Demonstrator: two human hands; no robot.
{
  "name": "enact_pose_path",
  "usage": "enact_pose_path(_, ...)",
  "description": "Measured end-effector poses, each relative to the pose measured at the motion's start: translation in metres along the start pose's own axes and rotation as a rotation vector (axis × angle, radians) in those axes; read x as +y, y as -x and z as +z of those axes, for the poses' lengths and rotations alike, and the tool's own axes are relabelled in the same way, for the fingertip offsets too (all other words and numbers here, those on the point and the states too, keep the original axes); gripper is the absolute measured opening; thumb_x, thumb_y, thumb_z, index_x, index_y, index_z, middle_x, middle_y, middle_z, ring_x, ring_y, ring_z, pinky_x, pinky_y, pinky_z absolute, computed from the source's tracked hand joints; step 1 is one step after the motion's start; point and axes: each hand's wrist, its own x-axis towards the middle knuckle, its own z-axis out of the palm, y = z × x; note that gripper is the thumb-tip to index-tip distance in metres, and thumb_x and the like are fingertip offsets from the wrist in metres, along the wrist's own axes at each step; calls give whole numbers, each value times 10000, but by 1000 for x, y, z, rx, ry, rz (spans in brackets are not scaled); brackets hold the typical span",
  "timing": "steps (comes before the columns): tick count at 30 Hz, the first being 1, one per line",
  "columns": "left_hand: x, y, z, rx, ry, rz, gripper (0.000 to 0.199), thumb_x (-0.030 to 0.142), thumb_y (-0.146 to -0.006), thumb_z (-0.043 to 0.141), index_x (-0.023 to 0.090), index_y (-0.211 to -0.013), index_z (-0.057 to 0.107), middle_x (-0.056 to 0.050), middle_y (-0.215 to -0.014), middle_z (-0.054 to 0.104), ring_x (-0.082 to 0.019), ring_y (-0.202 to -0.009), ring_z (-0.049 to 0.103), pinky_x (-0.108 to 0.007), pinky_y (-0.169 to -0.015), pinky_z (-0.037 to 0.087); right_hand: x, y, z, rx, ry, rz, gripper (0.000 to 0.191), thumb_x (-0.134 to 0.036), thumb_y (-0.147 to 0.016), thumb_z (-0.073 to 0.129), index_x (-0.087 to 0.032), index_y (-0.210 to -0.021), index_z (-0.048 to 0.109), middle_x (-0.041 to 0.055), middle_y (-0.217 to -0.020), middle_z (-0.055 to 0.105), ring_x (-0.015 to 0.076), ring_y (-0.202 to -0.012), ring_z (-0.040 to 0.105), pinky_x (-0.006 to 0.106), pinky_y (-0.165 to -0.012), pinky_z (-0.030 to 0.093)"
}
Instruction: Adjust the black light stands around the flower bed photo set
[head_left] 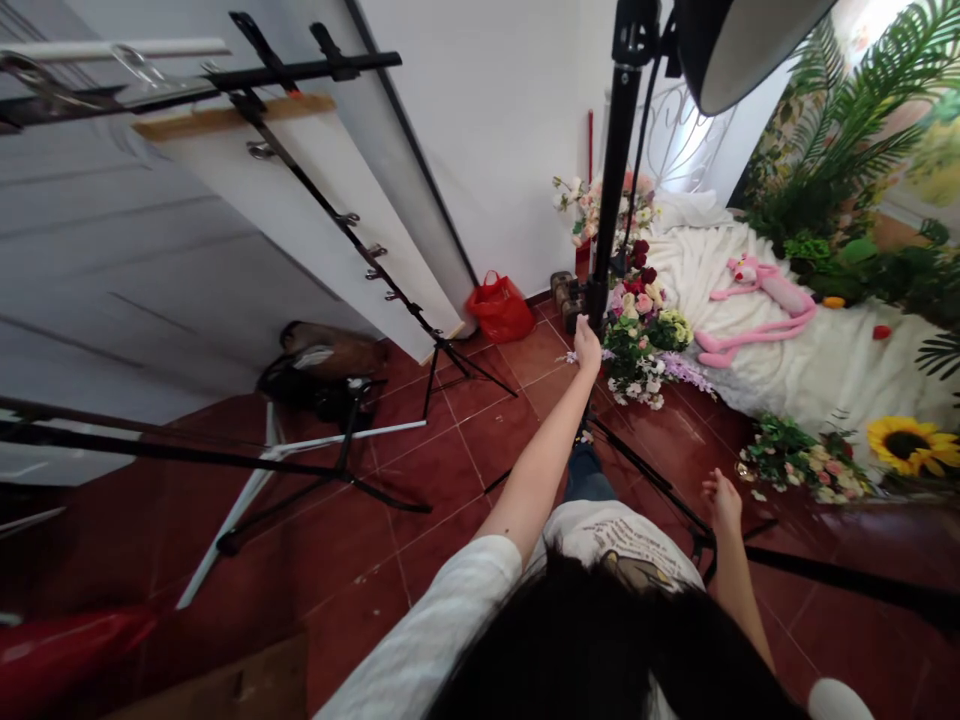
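Note:
My left hand (pixel 588 347) is stretched forward and closed around the black pole of a light stand (pixel 609 190). Part of the pole is hidden behind the hand. At the pole's top sits a dark lamp shade with a pale inside (pixel 750 50). My right hand (pixel 723 502) hangs lower down on the right, fingers loosely bent and apart, holding nothing. It is near the stand's legs (pixel 637 460) and a bunch of flowers on the floor (pixel 806 460).
White fabric (pixel 817 385) on the right carries a pink plush toy (pixel 780 290) and a sunflower (pixel 909 445). Flowers (pixel 637 300) stand behind the pole. Leftward are a clipped white backdrop (pixel 352 210), tripod legs (pixel 255 520), a red bag (pixel 501 308) and a dark bag (pixel 322 360).

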Motion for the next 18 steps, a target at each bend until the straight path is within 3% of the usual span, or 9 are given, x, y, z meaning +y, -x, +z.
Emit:
enact_pose_path(2, -15, 32, -8, 74, -154, -76, 534, 462, -1038, 246, 142, -1285, 594, -172, -1406, 601, -191, -1374, 528, -349, -1204, 358, 8, 5, -22, 83, -90, 45, 508, -550, -539, 806, -163, -808, 616, -55, -506, 617, 50, -400, 498, 166, -456, 445)
enact_pose_path(4, -35, 73, -15, 77, -315, -215, 471, 348, -1040, 239, 142, -1338, 541, -168, -1516, 501, -178, -1464, 422, -330, -1227, 312, 16, 11, -39, 147, -150, 71, 460, -523, -583, 794, -171, -812, 604, -63, -493, 607, 47, -384, 489, 164, -449, 452)
enact_pose_path(5, -45, 96, -17, 0, -387, -349, 446, 313, -1037, 248, 151, -1347, 524, -167, -1504, 513, -177, -1463, 425, -326, -1210, 331, 19, 14, -46, 167, -170, 75, 440, -515, -604, 789, -175, -811, 601, -64, -489, 603, 49, -377, 487, 167, -443, 453)
enact_pose_path(6, -55, 119, -17, -188, -435, -487, 417, 296, -1034, 268, 169, -1342, 518, -158, -1462, 556, -173, -1434, 461, -320, -1176, 373, 21, 17, -52, 181, -188, 72, 423, -510, -621, 786, -180, -810, 599, -63, -489, 602, 53, -374, 489, 170, -437, 454)
enact_pose_path(9, -77, 186, -3, -598, -425, -626, 230, 250, -965, 473, 114, -1004, 654, -144, -932, 754, -221, -969, 723, -348, -912, 553, 24, 31, -71, 219, -276, 26, 384, -496, -649, 789, -197, -802, 605, -58, -500, 607, 67, -381, 511, 180, -428, 464)
enact_pose_path(11, -80, 227, 20, -872, -409, -663, 178, 180, -905, 550, 114, -769, 644, -89, -674, 704, -195, -704, 700, -343, -776, 570, 23, 43, -83, 250, -366, -20, 357, -471, -651, 801, -202, -797, 616, -54, -518, 619, 67, -396, 522, 176, -427, 462)
enact_pose_path(13, -74, 267, 52, -1112, -380, -661, 226, 123, -872, 564, 136, -652, 613, -57, -587, 662, -171, -612, 655, -331, -725, 561, 18, 56, -97, 286, -453, -66, 335, -441, -649, 811, -200, -792, 628, -53, -535, 629, 65, -415, 532, 172, -437, 465)
enact_pose_path(16, -43, 330, 114, -1392, -283, -603, 279, 102, -891, 527, 175, -646, 638, -59, -672, 705, -157, -671, 657, -311, -765, 557, 11, 76, -120, 364, -557, -105, 301, -418, -660, 798, -199, -768, 622, -62, -519, 609, 66, -419, 525, 175, -441, 456)
enact_pose_path(18, -11, 375, 158, -1552, -152, -543, 224, 149, -915, 535, 155, -751, 688, -70, -778, 736, -172, -768, 689, -340, -860, 558, 7, 89, -134, 430, -608, -104, 287, -421, -676, 778, -203, -746, 605, -69, -498, 583, 66, -406, 502, 180, -424, 433)
